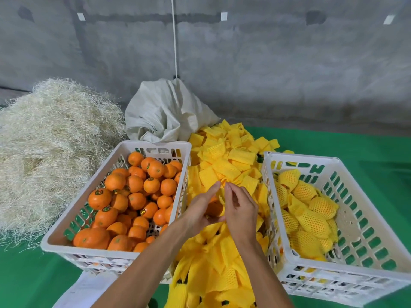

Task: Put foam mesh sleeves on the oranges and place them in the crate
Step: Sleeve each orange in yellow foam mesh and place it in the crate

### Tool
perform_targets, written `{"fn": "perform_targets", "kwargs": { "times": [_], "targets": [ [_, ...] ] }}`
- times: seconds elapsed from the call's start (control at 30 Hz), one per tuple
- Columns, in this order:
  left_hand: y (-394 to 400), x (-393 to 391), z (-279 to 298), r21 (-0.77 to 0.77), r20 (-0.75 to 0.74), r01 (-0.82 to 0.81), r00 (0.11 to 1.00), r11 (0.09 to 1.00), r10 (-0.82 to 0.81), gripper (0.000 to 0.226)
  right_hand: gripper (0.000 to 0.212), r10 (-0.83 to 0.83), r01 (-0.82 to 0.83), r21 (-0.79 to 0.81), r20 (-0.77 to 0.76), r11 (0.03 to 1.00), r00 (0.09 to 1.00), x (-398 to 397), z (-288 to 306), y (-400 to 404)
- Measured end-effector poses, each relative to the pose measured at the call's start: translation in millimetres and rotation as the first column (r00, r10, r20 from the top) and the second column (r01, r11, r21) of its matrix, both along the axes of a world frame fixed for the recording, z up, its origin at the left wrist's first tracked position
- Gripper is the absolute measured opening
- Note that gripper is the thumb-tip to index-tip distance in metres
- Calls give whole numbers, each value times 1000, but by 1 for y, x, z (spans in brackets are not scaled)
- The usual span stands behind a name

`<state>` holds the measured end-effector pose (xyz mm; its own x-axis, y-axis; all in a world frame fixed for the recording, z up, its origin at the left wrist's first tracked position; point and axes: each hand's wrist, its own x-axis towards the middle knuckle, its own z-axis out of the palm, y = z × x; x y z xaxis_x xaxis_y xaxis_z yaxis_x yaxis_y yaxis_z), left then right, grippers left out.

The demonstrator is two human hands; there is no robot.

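Observation:
My left hand [200, 207] cups a bare orange [214, 207] above the pile of yellow foam mesh sleeves [224, 170]. My right hand [241, 207] pinches a yellow sleeve [222, 194] at the top of that orange, with fingers curled. The fruit is mostly hidden between the two hands. A white crate [155, 146] on the left is full of bare oranges [133, 196]. A second white crate [333, 162] on the right holds several sleeved oranges [311, 210].
A heap of pale straw-like wood wool [51, 147] lies at the left. A grey-white sack [164, 112] stands behind the crates under a hanging cord [174, 41]. Green covering [355, 147] spreads beneath everything, with a concrete wall behind.

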<state>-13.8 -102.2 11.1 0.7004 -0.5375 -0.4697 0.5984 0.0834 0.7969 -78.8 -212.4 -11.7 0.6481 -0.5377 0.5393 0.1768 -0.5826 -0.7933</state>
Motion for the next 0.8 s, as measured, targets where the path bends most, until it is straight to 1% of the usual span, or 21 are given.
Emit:
{"fn": "perform_targets", "kwargs": {
  "times": [0.07, 0.1, 0.13, 0.2, 0.27, 0.33, 0.37, 0.43, 0.53, 0.6, 0.67, 0.73, 0.8],
  "targets": [
    [-3, 1, -4, 37, 116, 4, 993, 999, -9, 73, 26, 11, 1, 223, -54, 975, 998, -4, -4, -1],
    [-2, 2, -8, 39, 158, -8, 987, 999, 2, 71, 26, 35, -15, 301, -62, 954, 997, -4, -6, -3],
    [-2, 3, -12, 38, 183, -20, 983, 999, 13, 67, 28, 66, -42, 341, -58, 939, 996, -5, -8, -4],
    [1, 6, -21, 45, 194, -25, 981, 999, 16, 55, 31, 130, -98, 354, -69, 930, 989, -6, -14, -5],
    [2, 7, -27, 53, 210, -18, 978, 998, 7, 43, 27, 184, -143, 341, -90, 929, 979, -8, -20, -6],
    [2, 8, -27, 76, 259, -24, 966, 997, 3, 39, 25, 223, -182, 337, -87, 924, 971, -9, -28, -8],
    [3, 8, -26, 86, 273, -28, 962, 996, 4, 37, 28, 236, -188, 364, -94, 912, 967, -9, -32, -9],
    [4, 7, -25, 92, 240, -6, 971, 996, -17, 35, 33, 238, -160, 427, -136, 890, 962, -10, -36, -10],
    [6, 7, -24, 85, 153, 43, 987, 995, -56, 34, 25, 197, -72, 480, -216, 874, 956, -11, -38, -12],
    [6, 8, -25, 75, 131, 39, 990, 996, -49, 27, 23, 187, -51, 449, -265, 892, 946, -13, -36, -12],
    [6, 10, -26, 78, 123, 39, 991, 996, -48, 18, 30, 192, -68, 350, -335, 934, 922, -15, -31, -13],
    [4, 10, -28, 123, 125, 42, 990, 991, -57, 12, 39, 146, -71, 194, -411, 978, 900, -14, -28, -13],
    [1, 9, -33, 179, 139, 47, 988, 983, -73, 12, 40, 41, -44, 3, -448, 999, 893, -13, -25, -9]
  ]
}}
